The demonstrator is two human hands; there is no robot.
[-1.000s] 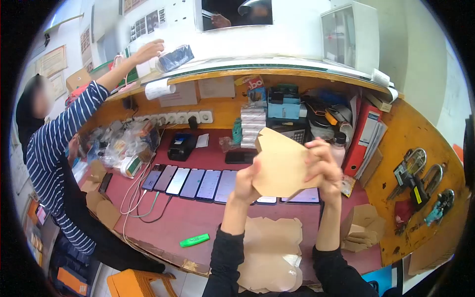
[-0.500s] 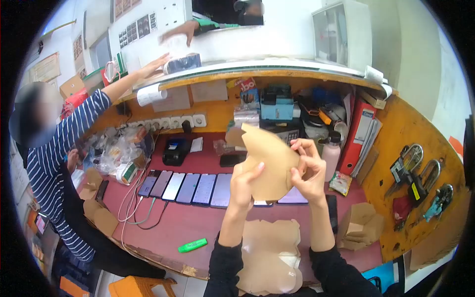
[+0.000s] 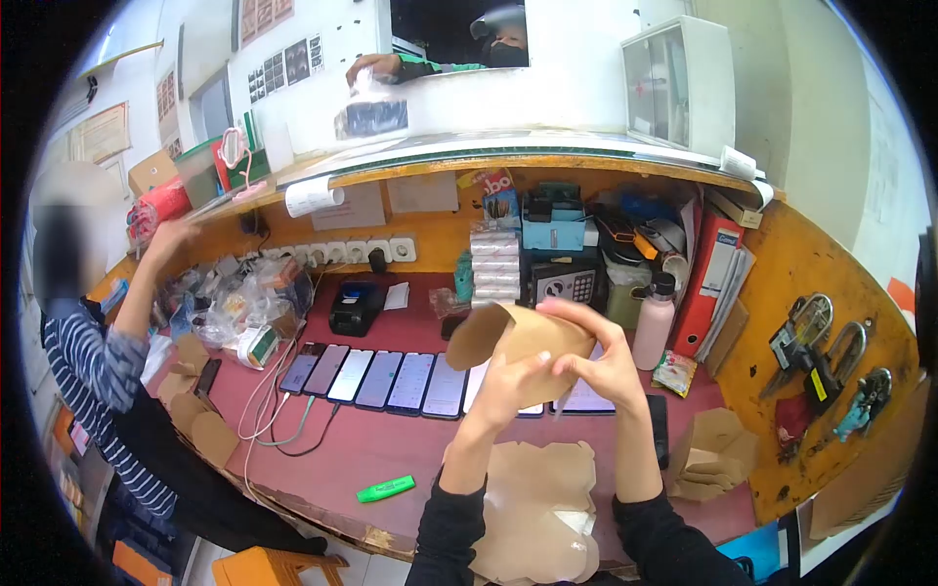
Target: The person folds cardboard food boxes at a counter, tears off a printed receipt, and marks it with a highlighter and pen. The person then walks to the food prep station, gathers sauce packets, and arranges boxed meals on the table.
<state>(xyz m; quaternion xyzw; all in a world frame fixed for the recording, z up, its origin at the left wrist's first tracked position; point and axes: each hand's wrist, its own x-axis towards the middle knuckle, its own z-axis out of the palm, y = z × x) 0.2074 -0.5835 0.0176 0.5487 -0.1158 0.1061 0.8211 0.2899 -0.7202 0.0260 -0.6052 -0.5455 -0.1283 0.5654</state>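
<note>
A brown cardboard food box (image 3: 547, 337), partly folded with one rounded flap curling out to the left, is held up above the table. My left hand (image 3: 500, 386) grips its lower left side, fingers closed. Against its right side, my right hand (image 3: 604, 356) is closed too, thumb pressing the edge and fingers over the top. Below my hands lies a flat brown box blank (image 3: 532, 488) at the table's front edge. Behind them runs a row of several phones (image 3: 376, 376), partly hidden by the box and hands.
A folded cardboard box (image 3: 711, 457) stands on the right, beside a dark phone. A green highlighter (image 3: 386, 488) lies front left, near charging cables. A pink bottle (image 3: 654, 327) and red binder (image 3: 705, 283) stand behind. A co-worker (image 3: 98, 391) stands left; another person reaches through the window.
The cardboard has turned and bent from a flatter sheet into a curved shape, slightly lower. The co-worker's arm has drawn back from the counter, and the person at the window now lifts a plastic bag.
</note>
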